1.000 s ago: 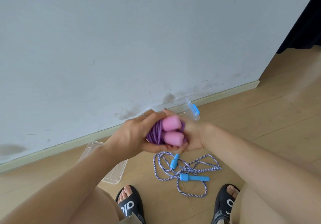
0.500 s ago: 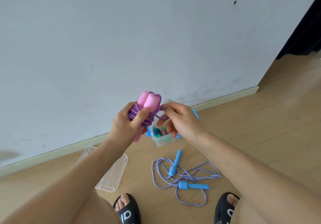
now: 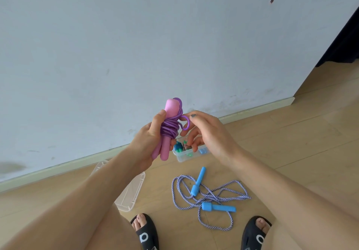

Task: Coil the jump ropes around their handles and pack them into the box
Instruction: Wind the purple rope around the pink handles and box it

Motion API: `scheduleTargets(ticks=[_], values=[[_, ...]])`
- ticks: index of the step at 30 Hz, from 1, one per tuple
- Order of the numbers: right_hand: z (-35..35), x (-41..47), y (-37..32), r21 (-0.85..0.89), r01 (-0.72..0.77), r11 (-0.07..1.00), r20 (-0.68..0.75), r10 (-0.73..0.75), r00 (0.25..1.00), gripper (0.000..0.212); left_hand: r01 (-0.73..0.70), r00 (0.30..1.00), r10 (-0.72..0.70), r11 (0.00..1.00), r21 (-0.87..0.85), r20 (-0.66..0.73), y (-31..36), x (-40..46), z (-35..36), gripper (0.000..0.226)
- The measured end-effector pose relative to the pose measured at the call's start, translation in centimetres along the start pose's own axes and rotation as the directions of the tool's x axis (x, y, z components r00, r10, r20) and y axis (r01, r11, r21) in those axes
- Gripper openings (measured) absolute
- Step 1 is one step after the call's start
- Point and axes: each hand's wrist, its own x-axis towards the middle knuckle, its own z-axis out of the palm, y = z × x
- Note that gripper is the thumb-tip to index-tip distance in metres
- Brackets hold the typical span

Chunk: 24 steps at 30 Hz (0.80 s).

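— That purple rope (image 3: 169,126) is wound round the pink handles (image 3: 166,133), left hand (image 3: 150,140) gripping the bundle, held up above the box (image 3: 191,152).

— And the right hand (image 3: 206,133)?

— Fingers loosely spread beside the last loop (image 3: 184,122); whether they touch it, I can't tell. That loop looks untucked. Ease the grip and the coil may spring loose.

— The blue rope (image 3: 208,197)?

— Uncoiled on the floor.
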Motion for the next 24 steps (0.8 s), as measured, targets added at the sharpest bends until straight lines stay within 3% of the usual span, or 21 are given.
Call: scheduleTargets(ticks=[7, 10, 17, 24], values=[[0.07, 0.16, -0.04, 0.268, -0.038, 0.963, 0.089, 0.014, 0.996, 0.016, 0.026, 1.0, -0.026, 1.0, -0.015, 0.016, 0.16, -0.23, -0.07, 0.051], [0.15, 0.07, 0.09, 0.221, 0.003, 0.975, 0.065, -0.017, 0.998, 0.016, 0.065, 0.997, -0.063, 0.997, -0.046, 0.05, 0.09, -0.27, -0.11, 0.051], [0.19, -0.27, 0.43, -0.097, 0.117, 0.988, -0.044, -0.121, 0.992, 0.015, 0.124, 0.99, -0.118, 0.99, -0.072, 0.076, 0.13, -0.42, 0.11, 0.047], [0.29, 0.16, 0.65, 0.094, 0.034, 0.995, -0.114, -0.024, 0.993, 0.02, 0.023, 1.0, -0.023, 1.0, 0.017, 0.02, -0.19, -0.24, 0.6, 0.044]])
